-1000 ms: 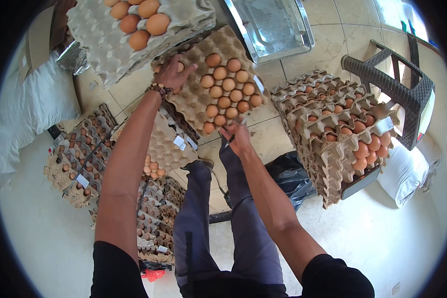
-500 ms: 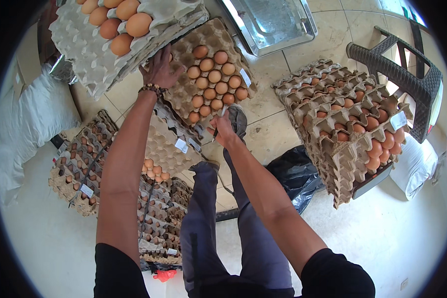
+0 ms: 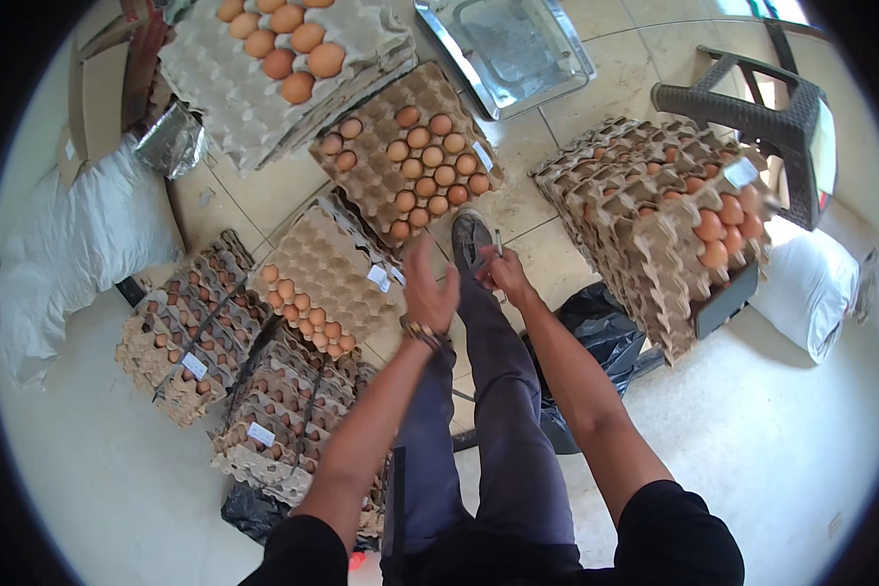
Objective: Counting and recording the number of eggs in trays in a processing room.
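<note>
My left hand [image 3: 428, 296] hangs empty in front of my legs, slightly blurred, its fingers apart; a beaded bracelet is on the wrist. To its right, my right hand [image 3: 503, 272] is closed around a slim pen [image 3: 499, 240] that points upward, above my shoe. Ahead of both hands lies a cardboard egg tray [image 3: 371, 112] partly filled with brown eggs, several on its right side and 3 at its left edge. Nearer the left hand is another egg tray [image 3: 337, 264], with eggs along its near left side and a white label at its right corner.
At far left stands a tall stack of grey trays [image 3: 225, 107] with eggs on top. Strapped egg stacks [image 3: 190, 327] sit lower left. On the right are a tilted egg stack [image 3: 645, 215], a dark plastic stool [image 3: 752, 107] and a black bag [image 3: 596, 327]. A metal tray [image 3: 508, 59] lies ahead.
My left hand has come back from the far egg tray toward my body, uncovering the eggs at its left edge. My right hand, still with the pen, has moved right, away from the tray.
</note>
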Motion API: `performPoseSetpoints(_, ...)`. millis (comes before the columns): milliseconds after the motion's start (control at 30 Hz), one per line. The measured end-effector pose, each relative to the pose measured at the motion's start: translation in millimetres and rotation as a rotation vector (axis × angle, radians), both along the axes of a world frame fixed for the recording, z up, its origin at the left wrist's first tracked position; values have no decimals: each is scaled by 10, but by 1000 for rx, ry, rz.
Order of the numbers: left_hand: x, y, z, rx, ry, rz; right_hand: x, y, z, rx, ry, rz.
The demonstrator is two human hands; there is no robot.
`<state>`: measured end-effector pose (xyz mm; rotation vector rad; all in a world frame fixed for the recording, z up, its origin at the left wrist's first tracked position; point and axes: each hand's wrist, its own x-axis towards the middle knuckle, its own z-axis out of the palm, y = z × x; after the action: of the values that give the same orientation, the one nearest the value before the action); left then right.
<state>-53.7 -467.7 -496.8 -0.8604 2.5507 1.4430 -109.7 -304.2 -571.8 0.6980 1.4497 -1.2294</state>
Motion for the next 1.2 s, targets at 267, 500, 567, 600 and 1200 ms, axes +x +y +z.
performPoseSetpoints(267,793,1456,2159,1196,-597,692,702,57,1137,417,648,-100)
performPoseSetpoints(500,1291,1150,4008,1310,-684,167,874,100,2983,211,797,-45)
performPoseSetpoints(567,1363,1290,4433,1229,-804,-84,1056,481,3206,138,831,56)
performPoseSetpoints(600,1342,1348,4697,1195,-906,-290,1131,647,3345,158,851,7)
performPoseSetpoints(1200,-316,1987,4408,248,-256,-1085,4930,4113,3956,782,-162,-1363)
